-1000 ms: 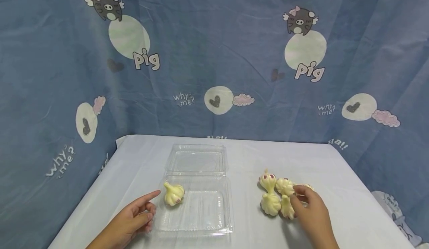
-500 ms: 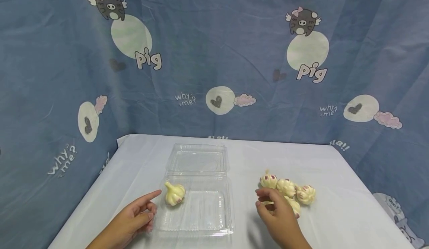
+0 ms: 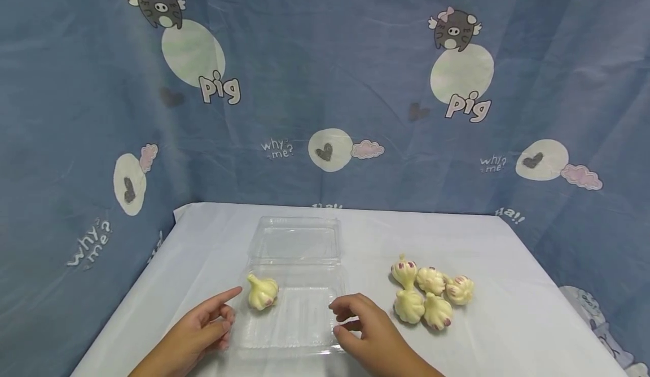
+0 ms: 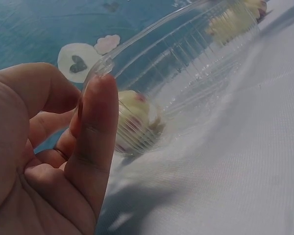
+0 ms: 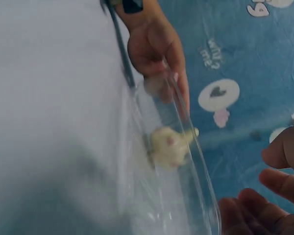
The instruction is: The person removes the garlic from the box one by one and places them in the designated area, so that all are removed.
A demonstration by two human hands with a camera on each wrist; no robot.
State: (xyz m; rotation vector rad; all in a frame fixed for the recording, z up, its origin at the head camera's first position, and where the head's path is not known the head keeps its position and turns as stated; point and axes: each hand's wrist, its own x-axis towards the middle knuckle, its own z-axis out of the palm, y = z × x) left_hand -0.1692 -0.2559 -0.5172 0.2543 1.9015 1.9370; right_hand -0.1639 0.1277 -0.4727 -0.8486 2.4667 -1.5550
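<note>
A clear plastic clamshell container (image 3: 304, 303) lies with its lid (image 3: 295, 243) folded back. One garlic bulb (image 3: 263, 293) sits in its left rear part, seen again as a bulb (image 5: 170, 147) through the wall in the right wrist view. My left hand (image 3: 205, 326) holds the container's left rim between its fingers, index finger stretched out. Over the container's right side hovers my right hand (image 3: 368, 332), its fingers loosely bent and apart. Nothing lies between those fingers (image 5: 279, 188) in the right wrist view.
Several more garlic bulbs (image 3: 430, 281) are bunched on the white-covered table (image 3: 508, 332), right of the container. A blue printed curtain (image 3: 325, 83) hangs behind and along both sides.
My right hand has moved left from the garlic bulbs to the container, carrying nothing. The bulbs stay where they were. The left hand has kept its place at the rim.
</note>
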